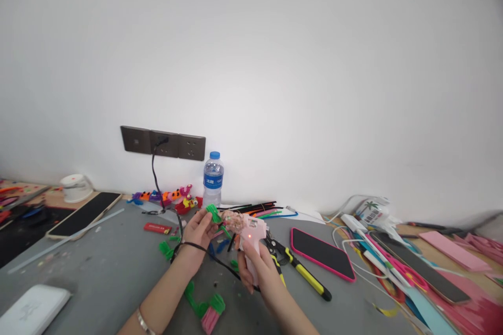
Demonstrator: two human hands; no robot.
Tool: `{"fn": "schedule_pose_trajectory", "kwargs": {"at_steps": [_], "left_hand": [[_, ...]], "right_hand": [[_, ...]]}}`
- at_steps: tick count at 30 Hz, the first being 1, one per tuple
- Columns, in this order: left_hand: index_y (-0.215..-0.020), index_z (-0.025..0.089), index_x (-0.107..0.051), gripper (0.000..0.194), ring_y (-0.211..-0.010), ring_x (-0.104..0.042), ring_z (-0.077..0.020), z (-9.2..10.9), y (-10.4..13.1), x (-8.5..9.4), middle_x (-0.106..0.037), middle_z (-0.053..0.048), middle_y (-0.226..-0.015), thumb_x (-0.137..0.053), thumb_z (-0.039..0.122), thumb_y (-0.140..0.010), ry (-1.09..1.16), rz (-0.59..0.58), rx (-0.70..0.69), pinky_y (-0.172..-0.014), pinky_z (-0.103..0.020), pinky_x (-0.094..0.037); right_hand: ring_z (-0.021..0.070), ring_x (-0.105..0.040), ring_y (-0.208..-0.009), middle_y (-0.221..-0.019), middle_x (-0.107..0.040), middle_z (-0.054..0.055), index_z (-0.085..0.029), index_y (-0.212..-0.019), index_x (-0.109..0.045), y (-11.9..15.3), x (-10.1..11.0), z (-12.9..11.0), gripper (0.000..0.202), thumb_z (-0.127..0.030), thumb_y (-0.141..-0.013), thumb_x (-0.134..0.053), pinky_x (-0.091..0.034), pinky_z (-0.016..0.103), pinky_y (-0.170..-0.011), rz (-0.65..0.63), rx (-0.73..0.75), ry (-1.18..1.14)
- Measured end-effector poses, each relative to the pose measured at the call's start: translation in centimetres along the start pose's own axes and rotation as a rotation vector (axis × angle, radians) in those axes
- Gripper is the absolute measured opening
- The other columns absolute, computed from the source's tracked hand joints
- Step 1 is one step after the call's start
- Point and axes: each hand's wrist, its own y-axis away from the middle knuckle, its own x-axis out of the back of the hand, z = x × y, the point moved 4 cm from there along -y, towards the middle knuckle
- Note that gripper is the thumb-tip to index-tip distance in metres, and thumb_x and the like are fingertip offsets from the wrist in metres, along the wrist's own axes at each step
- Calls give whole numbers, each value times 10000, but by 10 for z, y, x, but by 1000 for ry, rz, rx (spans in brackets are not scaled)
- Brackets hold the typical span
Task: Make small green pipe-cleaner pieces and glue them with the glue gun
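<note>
Between the fingertips of my left hand (198, 235) is a small green bundle of pipe cleaner (213, 213). My right hand (260, 264) is wrapped round the handle of a pink glue gun (253, 227) with a small red light glowing on its side. Its nozzle end, crusted with glue, points left and comes close to the green bundle; I cannot tell whether they touch. The gun's black cord (226, 266) passes across my left wrist. Below my hands lies a green and pink pipe-cleaner piece (212, 314).
Yellow-handled pliers (308, 278) and a pink-edged phone (322, 254) lie to the right. A water bottle (213, 180) stands by the wall, near colourful pipe-cleaner figures (168, 196). Another phone (86, 213) and a white device (35, 309) are at left; scissors (414, 278) lie far right.
</note>
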Motion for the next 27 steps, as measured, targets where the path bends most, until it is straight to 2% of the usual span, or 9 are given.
{"fn": "schedule_pose_trajectory", "kwargs": {"at_steps": [12, 18, 27], "left_hand": [[-771, 164, -697, 275, -566, -704, -129, 1, -2, 4, -773, -2, -688, -877, 157, -563, -7, 43, -13, -566, -207, -575], [-767, 151, -708, 318, -550, -689, -125, 2, 1, 1, -759, -3, -669, -902, 194, -519, -20, 21, -8, -563, -206, -563], [-751, 148, -707, 326, -547, -689, -133, 1, 2, 0, -753, -9, -655, -907, 216, -503, -37, 5, 4, -555, -213, -559]], "right_hand": [[39, -269, -230, -338, -385, -126, -175, -832, -507, -1, 2, 0, 542, -708, -755, -573, -241, 145, -248, -20, -24, 5], [38, -276, -226, -341, -396, -122, -170, -828, -512, 0, 3, 0, 546, -708, -753, -577, -226, 147, -246, 16, -14, 14], [38, -275, -240, -348, -395, -123, -169, -832, -509, 0, 1, -4, 535, -697, -770, -568, -260, 148, -265, -2, -1, 17]]}}
